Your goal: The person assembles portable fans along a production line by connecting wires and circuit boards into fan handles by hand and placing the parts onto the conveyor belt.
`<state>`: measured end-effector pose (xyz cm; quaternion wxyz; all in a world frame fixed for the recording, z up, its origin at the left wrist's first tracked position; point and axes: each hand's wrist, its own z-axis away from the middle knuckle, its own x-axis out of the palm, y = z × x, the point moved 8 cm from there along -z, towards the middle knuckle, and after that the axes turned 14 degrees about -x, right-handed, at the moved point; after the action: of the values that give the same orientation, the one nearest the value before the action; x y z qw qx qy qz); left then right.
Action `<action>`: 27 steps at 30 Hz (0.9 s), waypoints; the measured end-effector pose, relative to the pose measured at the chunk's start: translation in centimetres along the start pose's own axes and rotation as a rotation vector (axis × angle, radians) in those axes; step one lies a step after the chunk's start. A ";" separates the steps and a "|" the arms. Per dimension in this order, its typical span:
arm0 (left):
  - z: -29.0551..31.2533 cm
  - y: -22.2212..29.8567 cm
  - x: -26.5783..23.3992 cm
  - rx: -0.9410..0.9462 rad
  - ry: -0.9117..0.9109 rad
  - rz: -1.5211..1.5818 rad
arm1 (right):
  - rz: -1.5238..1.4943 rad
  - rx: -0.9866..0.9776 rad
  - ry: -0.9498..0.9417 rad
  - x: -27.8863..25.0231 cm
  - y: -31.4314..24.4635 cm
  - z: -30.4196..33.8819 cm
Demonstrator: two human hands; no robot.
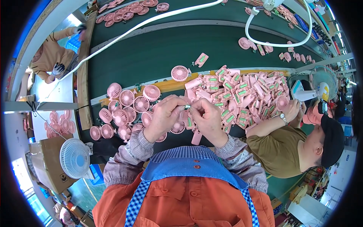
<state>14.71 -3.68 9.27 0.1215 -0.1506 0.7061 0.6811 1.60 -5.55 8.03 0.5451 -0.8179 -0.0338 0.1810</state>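
Observation:
My left hand [163,115] and my right hand [208,117] meet over the near edge of the bench, thumbs and fingertips pinched together. Between them is a small green-and-silver piece [187,107], too small to name surely. Partly hidden under my hands are a pink fan head [177,126] and a pink handle shell with a green insert [190,122]. Left of my left hand lie several round pink fan heads [141,104]. To the right of my right hand, a large heap of pink handle shells [228,94] with green inserts is piled up.
Beyond the wooden strip, a dark green conveyor belt [143,53] carries more pink fans. A white cable [147,20] crosses above it. At my right sits a co-worker [291,147] with hands near the heap. Desk fans stand at left [75,158] and right [324,81].

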 end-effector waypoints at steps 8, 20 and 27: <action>-0.2 -0.2 0.0 -0.013 -0.136 0.036 | 0.037 -0.050 -0.119 0.0 -0.1 -0.2; 0.8 -1.2 2.1 -0.049 -0.203 0.037 | -0.104 0.146 -0.243 0.3 1.5 0.6; 0.8 -3.4 3.1 -0.102 -0.168 0.045 | -0.061 0.120 -0.205 1.1 4.7 1.8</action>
<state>13.09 -3.15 4.94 0.1573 -0.0830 0.6609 0.7291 1.32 -5.55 2.92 0.5919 -0.7597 -0.1032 0.2488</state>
